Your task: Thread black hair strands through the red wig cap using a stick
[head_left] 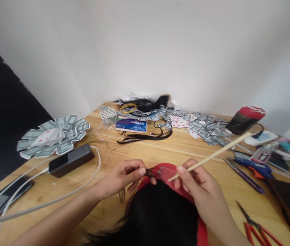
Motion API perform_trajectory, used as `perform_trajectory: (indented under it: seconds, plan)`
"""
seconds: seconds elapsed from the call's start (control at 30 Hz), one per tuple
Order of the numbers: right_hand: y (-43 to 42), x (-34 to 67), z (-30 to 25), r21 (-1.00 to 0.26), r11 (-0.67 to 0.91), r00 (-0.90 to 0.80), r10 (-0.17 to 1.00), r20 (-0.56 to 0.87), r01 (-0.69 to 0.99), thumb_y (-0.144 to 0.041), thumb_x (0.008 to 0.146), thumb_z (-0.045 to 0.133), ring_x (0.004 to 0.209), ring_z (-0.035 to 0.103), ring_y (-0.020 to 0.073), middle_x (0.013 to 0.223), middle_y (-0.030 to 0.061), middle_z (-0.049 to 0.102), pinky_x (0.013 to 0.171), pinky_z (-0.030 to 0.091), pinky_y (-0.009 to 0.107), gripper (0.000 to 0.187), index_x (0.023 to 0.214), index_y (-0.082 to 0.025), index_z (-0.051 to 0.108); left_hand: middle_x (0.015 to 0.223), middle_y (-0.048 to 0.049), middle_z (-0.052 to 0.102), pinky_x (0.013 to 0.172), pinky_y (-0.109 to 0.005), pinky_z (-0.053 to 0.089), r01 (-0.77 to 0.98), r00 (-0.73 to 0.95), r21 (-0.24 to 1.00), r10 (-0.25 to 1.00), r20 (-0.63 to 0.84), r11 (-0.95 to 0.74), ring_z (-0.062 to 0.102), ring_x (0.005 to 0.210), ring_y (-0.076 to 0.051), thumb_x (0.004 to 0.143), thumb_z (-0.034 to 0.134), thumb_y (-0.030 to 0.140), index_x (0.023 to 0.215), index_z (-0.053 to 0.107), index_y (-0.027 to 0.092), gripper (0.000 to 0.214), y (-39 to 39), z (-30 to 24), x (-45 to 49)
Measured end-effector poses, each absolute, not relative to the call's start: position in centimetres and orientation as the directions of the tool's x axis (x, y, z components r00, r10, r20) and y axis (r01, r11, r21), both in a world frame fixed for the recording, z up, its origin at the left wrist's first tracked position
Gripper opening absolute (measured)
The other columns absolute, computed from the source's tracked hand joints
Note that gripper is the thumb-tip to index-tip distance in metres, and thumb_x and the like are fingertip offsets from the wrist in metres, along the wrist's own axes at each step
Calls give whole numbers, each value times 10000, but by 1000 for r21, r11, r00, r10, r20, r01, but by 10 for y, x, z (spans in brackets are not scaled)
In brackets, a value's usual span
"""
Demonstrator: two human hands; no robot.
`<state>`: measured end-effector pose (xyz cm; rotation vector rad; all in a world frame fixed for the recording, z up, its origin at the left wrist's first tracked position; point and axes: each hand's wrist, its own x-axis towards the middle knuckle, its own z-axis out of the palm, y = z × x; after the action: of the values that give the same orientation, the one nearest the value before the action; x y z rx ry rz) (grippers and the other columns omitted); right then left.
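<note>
In front of me lies a red, rounded base (202,229) with long black hair (162,212) spread over its near side. My left hand (127,174) is closed, pinching a small lock of dark hair (148,173) at the left of the base's upper part. My right hand (198,184) grips a pale wooden stick (216,152) like a pen. The stick's lower tip is at the red surface, just above the hair's upper edge; whether it touches is unclear. Small greyish patches (161,168) show on the red surface between my hands.
Playing cards (68,131) fan out at left, near a black power brick (70,160) with white cables and a phone (9,194). A blue box (131,125) stands at the back. Red-handled pliers (255,223), purple-handled tweezers (245,176) and a blue glue gun (254,165) lie right.
</note>
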<state>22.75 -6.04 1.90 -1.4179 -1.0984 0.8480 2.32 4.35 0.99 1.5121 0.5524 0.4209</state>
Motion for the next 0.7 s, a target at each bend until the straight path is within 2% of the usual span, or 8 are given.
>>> perform_trajectory:
  seconds: [0.07,0.13,0.2,0.27,0.33,0.47,0.63,0.7]
  plan:
    - [-60,227,19,-988,29,325,943,77,151,-545,896,599,469,438,109,548,-39,589,468,339,226,371,727,-224,522,884,-89,730,410,-201,267,72,812,997,578,-83,42,429,443,-55,904,566,545,775,558,155,411,45,9,23]
    - [-60,227,19,-989,35,330,940,81,143,-526,903,600,469,425,106,557,-34,598,458,328,224,362,722,-222,526,773,-58,705,405,-204,243,59,797,995,596,-94,79,415,428,-56,886,592,548,761,549,156,413,47,7,23]
    - [-60,227,20,-990,43,341,936,87,135,-508,910,599,474,428,106,566,-29,602,454,325,222,353,719,-220,529,566,14,595,407,-207,195,46,763,992,637,-109,114,366,396,-55,862,621,553,740,534,163,418,50,4,23]
    - [-60,227,21,-990,52,351,931,97,133,-504,910,600,474,432,106,569,-27,596,450,328,223,352,715,-218,535,453,71,452,418,-214,151,37,721,991,683,-115,128,315,380,-53,846,637,555,716,511,172,424,56,-1,24]
    - [-60,227,22,-990,64,360,927,106,127,-505,904,606,467,430,108,570,-26,592,443,333,225,350,713,-218,541,438,83,404,431,-225,131,32,686,992,719,-111,123,287,381,-51,839,638,557,705,513,170,428,63,-7,24]
    - [-59,224,22,-994,71,369,924,95,77,-480,896,632,473,456,109,589,-20,608,456,373,222,324,720,-215,570,429,74,402,438,-241,114,31,603,995,792,-95,96,264,386,-58,811,647,578,763,624,135,446,81,-25,23]
    - [-59,228,20,-992,125,377,918,120,10,-424,914,644,546,561,131,581,-28,600,549,459,240,234,787,-227,637,438,82,376,416,-238,102,11,413,999,909,-53,53,255,373,-57,794,638,604,785,637,142,462,99,-51,18]
    - [-61,233,24,-986,164,408,900,152,4,-423,903,661,620,605,148,674,-3,662,588,490,253,201,824,-239,681,431,86,366,413,-237,101,6,354,999,934,-38,38,241,365,-56,800,625,608,778,628,148,461,102,-56,17]
